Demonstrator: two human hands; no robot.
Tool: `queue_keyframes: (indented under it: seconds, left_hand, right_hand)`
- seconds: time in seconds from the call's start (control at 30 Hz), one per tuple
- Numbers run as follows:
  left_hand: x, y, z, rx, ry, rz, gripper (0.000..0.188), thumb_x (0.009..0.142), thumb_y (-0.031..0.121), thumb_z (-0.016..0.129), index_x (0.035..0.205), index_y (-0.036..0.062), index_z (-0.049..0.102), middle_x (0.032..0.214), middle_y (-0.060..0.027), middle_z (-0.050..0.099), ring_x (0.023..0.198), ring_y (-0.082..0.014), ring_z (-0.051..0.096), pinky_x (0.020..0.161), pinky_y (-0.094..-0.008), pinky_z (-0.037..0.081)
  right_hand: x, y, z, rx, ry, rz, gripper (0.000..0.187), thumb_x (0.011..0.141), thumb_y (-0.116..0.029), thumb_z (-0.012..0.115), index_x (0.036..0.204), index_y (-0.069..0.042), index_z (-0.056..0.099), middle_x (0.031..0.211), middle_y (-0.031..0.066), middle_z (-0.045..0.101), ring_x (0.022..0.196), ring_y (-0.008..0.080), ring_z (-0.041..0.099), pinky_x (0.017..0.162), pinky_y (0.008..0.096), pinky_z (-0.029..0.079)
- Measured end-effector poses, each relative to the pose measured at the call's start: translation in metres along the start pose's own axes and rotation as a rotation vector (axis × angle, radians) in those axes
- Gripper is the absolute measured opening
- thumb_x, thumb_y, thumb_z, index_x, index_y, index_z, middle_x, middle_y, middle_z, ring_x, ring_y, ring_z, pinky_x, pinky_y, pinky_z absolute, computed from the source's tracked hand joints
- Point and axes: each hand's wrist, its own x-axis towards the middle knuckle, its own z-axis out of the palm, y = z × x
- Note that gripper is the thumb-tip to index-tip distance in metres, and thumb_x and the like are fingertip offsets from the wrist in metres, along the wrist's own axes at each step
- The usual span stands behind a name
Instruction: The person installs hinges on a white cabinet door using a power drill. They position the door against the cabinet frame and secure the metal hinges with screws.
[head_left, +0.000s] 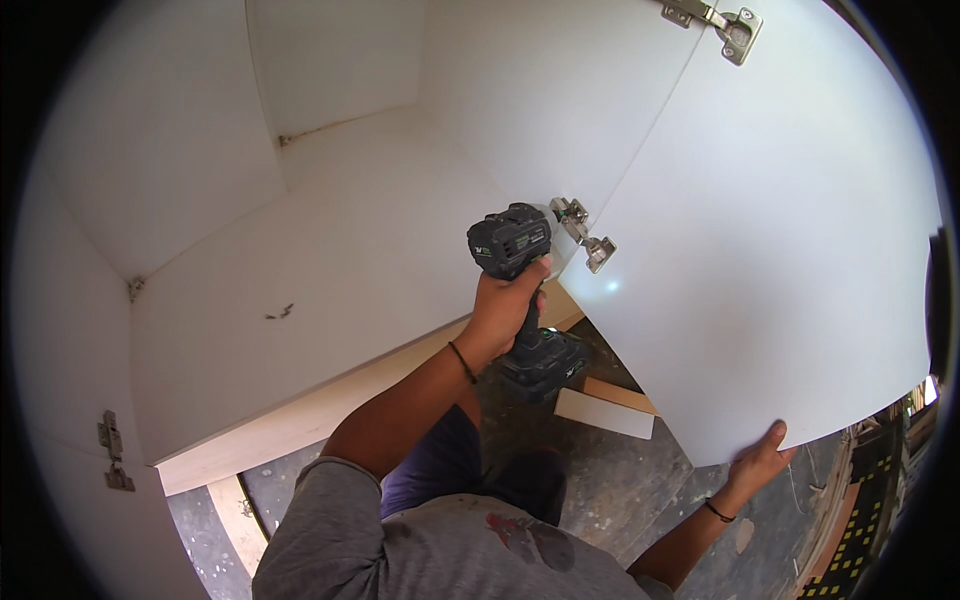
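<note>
The left hand's (510,305) fingers were clamped round a drill (508,240), its nose at the cabinet's (350,220) lower hinge (578,230). The right hand (762,466) gripped the door's (770,270) lower edge, thumb on its face.

chunky black cordless drill (510,242), nose right up by the silver hinge (578,228). plain white cabinet door (760,260) is swung open.

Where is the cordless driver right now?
In the head view, the cordless driver is just right of centre, gripped in the left hand and pointed at the lower hinge of the white door.
</note>
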Motion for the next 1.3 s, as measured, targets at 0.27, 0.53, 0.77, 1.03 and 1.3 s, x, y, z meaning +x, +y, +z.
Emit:
queue_keyframes:
  seconds: [0.27, 0.53, 0.77, 1.03, 1.3]
  left_hand:
    - [0.002, -0.004, 0.0, -0.054, -0.014, 0.011, 0.018, 0.08, 0.018, 0.068, 0.087, 0.0055, 0.057, 0.074, -0.002, 0.057, 0.047, -0.0092, 0.051, 0.042, -0.0242, 0.041]
    - [0.003, -0.006, 0.001, -0.029, 0.017, 0.035, 0.018, 0.081, 0.019, 0.068, 0.085, 0.0046, 0.058, 0.068, -0.0008, 0.057, 0.047, -0.0085, 0.05, 0.043, -0.0239, 0.04]
    - [-0.005, -0.012, -0.012, 0.198, -0.006, 0.138, 0.017, 0.082, 0.018, 0.067, 0.086, 0.0036, 0.058, 0.065, -0.0002, 0.055, 0.048, -0.0077, 0.05, 0.045, -0.0238, 0.04]
    - [-0.104, -0.012, -0.081, 0.212, -0.155, 0.069, 0.012, 0.081, 0.008, 0.066, 0.088, 0.002, 0.059, 0.069, -0.0015, 0.057, 0.055, -0.0086, 0.053, 0.05, -0.0237, 0.043]
    - [-0.201, 0.008, -0.156, 0.463, -0.148, -0.002, 0.018, 0.077, 0.007, 0.07, 0.092, 0.0017, 0.06, 0.076, -0.0034, 0.062, 0.058, -0.0094, 0.055, 0.052, -0.024, 0.045]
  right_hand:
    - [-0.01, -0.011, 0.004, -0.056, 0.007, -0.026, 0.055, 0.084, -0.031, 0.066, 0.116, 0.009, 0.044, 0.112, 0.0139, 0.054, 0.1, 0.0204, 0.052, 0.089, 0.0328, 0.041]
    - [-0.022, -0.023, 0.007, -0.111, -0.008, -0.02, 0.055, 0.083, -0.035, 0.066, 0.111, 0.008, 0.047, 0.106, 0.0131, 0.056, 0.095, 0.0194, 0.054, 0.085, 0.0324, 0.043]
    - [-0.042, -0.041, 0.014, -0.117, 0.01, -0.035, 0.059, 0.084, -0.039, 0.064, 0.115, 0.007, 0.046, 0.11, 0.0135, 0.054, 0.1, 0.02, 0.052, 0.088, 0.0326, 0.04]
    - [-0.099, -0.071, 0.015, -0.048, -0.115, -0.065, 0.066, 0.083, -0.04, 0.063, 0.122, 0.008, 0.041, 0.117, 0.0155, 0.051, 0.108, 0.0241, 0.049, 0.093, 0.0378, 0.038]
    - [-0.163, -0.094, 0.061, 0.122, -1.193, -0.157, 0.06, 0.07, -0.035, 0.076, 0.113, 0.002, 0.054, 0.116, 0.0211, 0.051, 0.11, 0.0383, 0.049, 0.094, 0.0449, 0.038]
